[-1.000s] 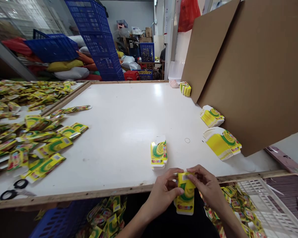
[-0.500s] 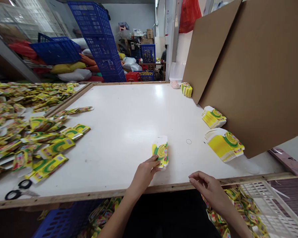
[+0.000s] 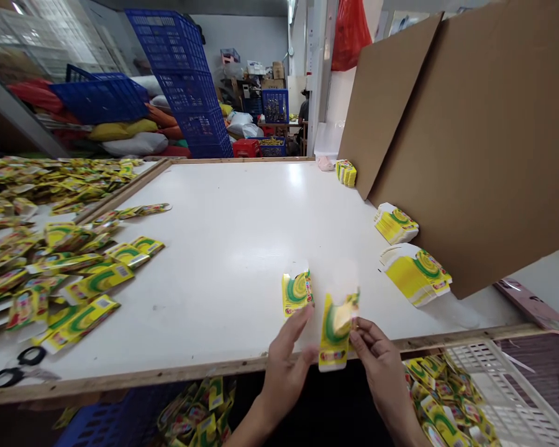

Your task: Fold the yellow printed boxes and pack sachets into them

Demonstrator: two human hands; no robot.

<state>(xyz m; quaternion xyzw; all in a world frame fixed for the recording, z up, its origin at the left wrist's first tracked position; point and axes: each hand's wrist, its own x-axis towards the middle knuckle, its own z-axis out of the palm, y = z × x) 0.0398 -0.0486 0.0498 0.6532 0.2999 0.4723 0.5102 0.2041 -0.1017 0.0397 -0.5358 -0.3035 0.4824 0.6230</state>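
Note:
My right hand (image 3: 377, 354) pinches the right edge of a yellow and green carton (image 3: 333, 338), blurred by motion and held above the table's front edge. My left hand (image 3: 289, 366) is just left of that carton, thumb and fingers apart, with nothing visible between them. Beyond my left fingertips, a small stack of the same flat cartons (image 3: 296, 292) lies on the white table (image 3: 214, 248).
Loose cartons (image 3: 93, 279) and black scissors (image 3: 21, 369) lie at the left. Carton stacks (image 3: 417, 273) rest against brown cardboard sheets (image 3: 484, 143) at the right. Below the edge are filled crates, one white (image 3: 507, 385). A person (image 3: 304, 112) sits far back.
My left hand has let go of the carton stack and come back toward the table edge, opening. My right hand now holds one carton, up between both hands. The view has shifted slightly.

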